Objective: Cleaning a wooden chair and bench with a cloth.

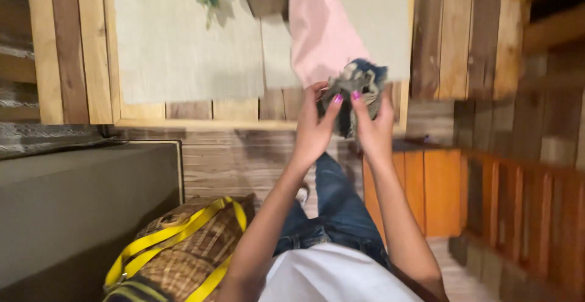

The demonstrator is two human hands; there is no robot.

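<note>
**Both hands bunch a cloth at the bench edge**

The left hand (314, 133) and right hand (373, 128) are both clamped on a crumpled grey-and-dark-blue cloth (356, 86), thumbs pressing on it from below. It sits just above the near edge of the wooden plank bench (183, 112). At its eleven o'clock lies a flat pale pink cloth (320, 37). A woven brown basket bag with yellow straps (183, 250) rests at seven o'clock.
</note>
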